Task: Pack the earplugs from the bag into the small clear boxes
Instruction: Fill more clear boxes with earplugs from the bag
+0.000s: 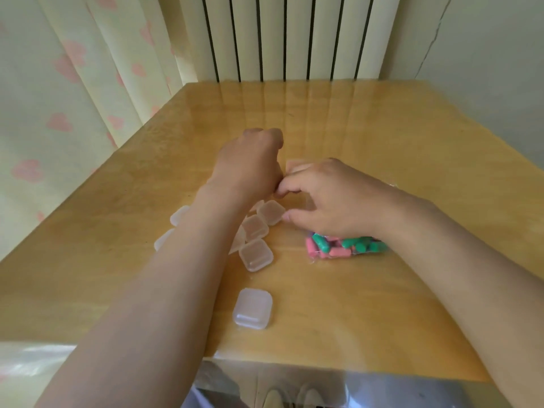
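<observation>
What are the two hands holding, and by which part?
It cannot be told. The left hand and right hand meet at what seems a small clear box, but curled fingers hide the hold.

Cluster of small clear square plastic boxes (256, 228) at the centre of the yellow wooden desk (412, 142); clear plastic bag of pink and green foam earplugs (344, 247) just right of it; one more clear box (252, 308) apart, toward the near edge.
</observation>
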`<state>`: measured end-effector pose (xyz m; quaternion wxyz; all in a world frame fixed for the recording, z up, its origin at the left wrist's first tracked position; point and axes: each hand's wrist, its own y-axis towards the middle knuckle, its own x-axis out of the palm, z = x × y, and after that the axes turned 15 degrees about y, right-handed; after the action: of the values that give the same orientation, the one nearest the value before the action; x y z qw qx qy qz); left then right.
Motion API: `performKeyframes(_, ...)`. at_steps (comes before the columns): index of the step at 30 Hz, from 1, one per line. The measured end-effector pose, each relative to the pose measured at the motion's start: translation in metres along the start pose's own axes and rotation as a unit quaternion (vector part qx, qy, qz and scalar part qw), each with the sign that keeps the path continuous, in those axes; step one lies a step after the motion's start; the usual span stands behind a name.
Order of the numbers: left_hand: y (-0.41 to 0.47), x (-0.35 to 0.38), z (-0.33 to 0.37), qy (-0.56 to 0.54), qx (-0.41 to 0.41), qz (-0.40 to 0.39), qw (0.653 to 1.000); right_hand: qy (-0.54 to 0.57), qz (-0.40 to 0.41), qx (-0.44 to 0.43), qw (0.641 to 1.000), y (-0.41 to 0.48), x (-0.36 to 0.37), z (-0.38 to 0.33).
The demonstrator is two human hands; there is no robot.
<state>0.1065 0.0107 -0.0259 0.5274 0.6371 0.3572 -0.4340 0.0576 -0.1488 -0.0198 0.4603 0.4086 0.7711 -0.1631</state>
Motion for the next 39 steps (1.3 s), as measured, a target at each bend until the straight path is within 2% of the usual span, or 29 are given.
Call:
performKeyframes(3,0.002,0.002,-0.004,0.007,-0.015,0.0,1.0,-0.025,-0.034,0.001,0.999,0.004,0.012,0.001)
performKeyframes(6,0.002,0.002,-0.004,0.007,-0.019,0.001,1.0,0.004,-0.044,0.003,0.999,0.006,0.017,0.003)
performKeyframes(10,0.002,-0.001,-0.002,0.001,-0.026,0.006,1.0,0.018,0.004,-0.029,0.999,0.003,0.008,-0.003)
performKeyframes(13,0.003,-0.003,-0.002,-0.014,-0.017,0.063,0.998,0.083,0.063,0.006,0.995,-0.009,-0.024,-0.002)
performKeyframes(16,0.0,-0.004,0.007,-0.111,0.092,0.129,0.981,0.131,0.116,0.047,0.983,-0.017,-0.056,0.008)
performKeyframes(18,-0.007,-0.007,0.021,-0.176,0.166,0.127,0.962,0.136,0.138,0.064,0.979,-0.022,-0.066,0.016)
performKeyframes(19,-0.011,-0.009,0.027,-0.207,0.176,0.119,0.955,0.137,0.146,0.071,0.977,-0.025,-0.066,0.02)
performKeyframes(26,-0.02,-0.005,0.047,-0.369,0.128,0.058,0.919,0.166,0.211,0.01,0.963,-0.042,-0.041,0.045)
performKeyframes(28,-0.022,-0.005,0.052,-0.413,0.118,0.067,0.901,0.201,0.228,-0.008,0.953,-0.044,-0.042,0.046)
performKeyframes(31,-0.023,-0.003,0.057,-0.436,0.122,0.117,0.884,0.297,0.263,-0.001,0.918,-0.049,-0.049,0.049)
performKeyframes(36,-0.026,0.0,0.063,-0.437,0.141,0.141,0.877,0.389,0.203,0.065,0.896,-0.053,-0.047,0.052)
performKeyframes(39,-0.027,0.002,0.063,-0.453,0.132,0.127,0.872,0.427,0.192,0.058,0.882,-0.052,-0.045,0.054)
